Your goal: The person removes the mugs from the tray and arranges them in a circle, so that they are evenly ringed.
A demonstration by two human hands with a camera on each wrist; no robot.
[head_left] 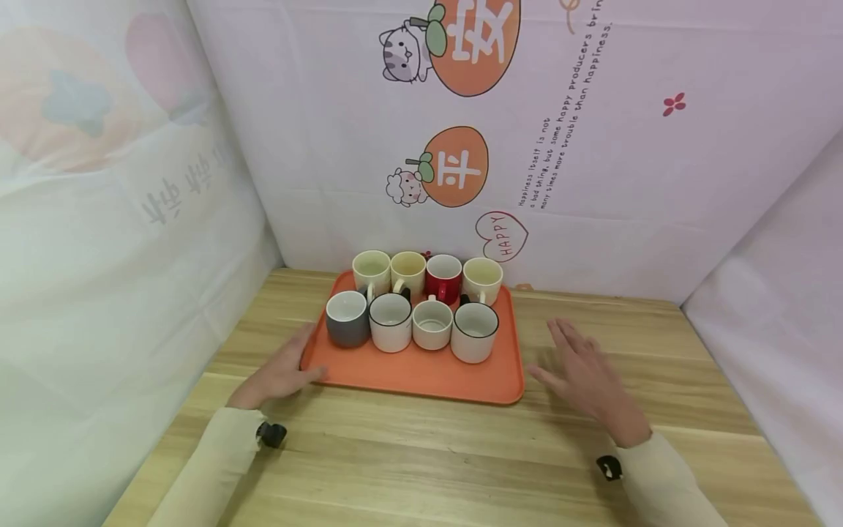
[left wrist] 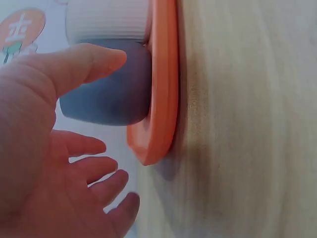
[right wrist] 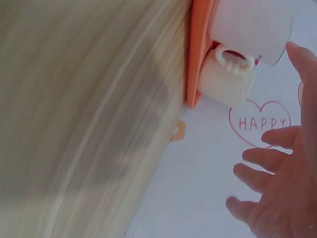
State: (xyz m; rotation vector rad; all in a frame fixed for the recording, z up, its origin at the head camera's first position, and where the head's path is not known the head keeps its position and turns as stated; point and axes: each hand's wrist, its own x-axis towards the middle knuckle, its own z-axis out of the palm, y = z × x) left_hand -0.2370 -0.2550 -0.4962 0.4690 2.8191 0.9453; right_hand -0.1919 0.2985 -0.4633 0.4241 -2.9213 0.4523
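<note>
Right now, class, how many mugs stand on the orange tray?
8, in two rows on the tray. Back row: cream mug, yellowish mug, red mug, cream mug. Front row: grey mug, black-rimmed white mug, small white mug, black-rimmed white mug. None looks hidden.

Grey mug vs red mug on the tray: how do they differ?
The grey mug stands in the front row at the left end, beside the left hand; the red mug stands in the back row, third from the left. The grey mug looks wider than the red mug. Both stand upright on the orange tray, white inside and apparently empty.
</note>
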